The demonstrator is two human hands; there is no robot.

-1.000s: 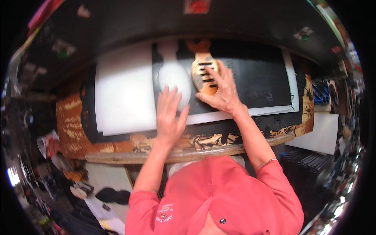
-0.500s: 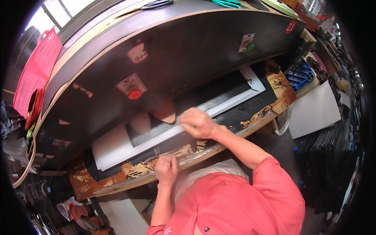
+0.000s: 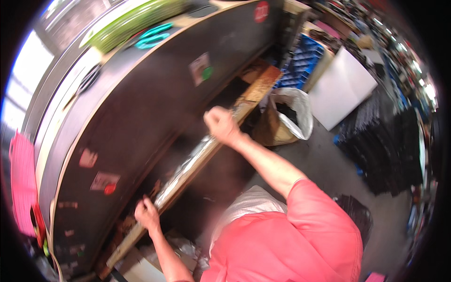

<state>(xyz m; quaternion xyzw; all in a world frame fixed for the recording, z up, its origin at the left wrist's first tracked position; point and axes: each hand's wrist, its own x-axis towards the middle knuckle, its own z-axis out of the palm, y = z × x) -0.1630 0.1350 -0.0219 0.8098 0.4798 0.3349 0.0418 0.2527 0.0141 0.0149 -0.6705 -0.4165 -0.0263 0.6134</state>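
My left hand [image 3: 148,215] is closed, with the thumb up, by the lower left part of a wooden bench edge [image 3: 176,185]. My right hand [image 3: 221,126] is a closed fist over the same edge, farther up and to the right. Whatever either hand may hold is hidden or blurred. Between my hands a shiny clear strip [image 3: 188,164] runs along the wood. A tall black machine front [image 3: 136,117] rises just beyond, with a red button [image 3: 109,188] and a green button [image 3: 206,73]. The recess beneath it is dark and smeared.
On the machine top lie turquoise-handled scissors [image 3: 152,38], dark scissors [image 3: 89,79] and green trays [image 3: 134,21]. A pink basket [image 3: 22,178] is at far left. To the right are a sack [image 3: 304,115] of dark scraps, a blue crate [image 3: 300,61], a white sheet [image 3: 345,87] and stacked black sheets [image 3: 385,141].
My view has swung to the right. My hands have moved farther apart along the bench edge. The white board and black sheet seen in the recess before no longer show.
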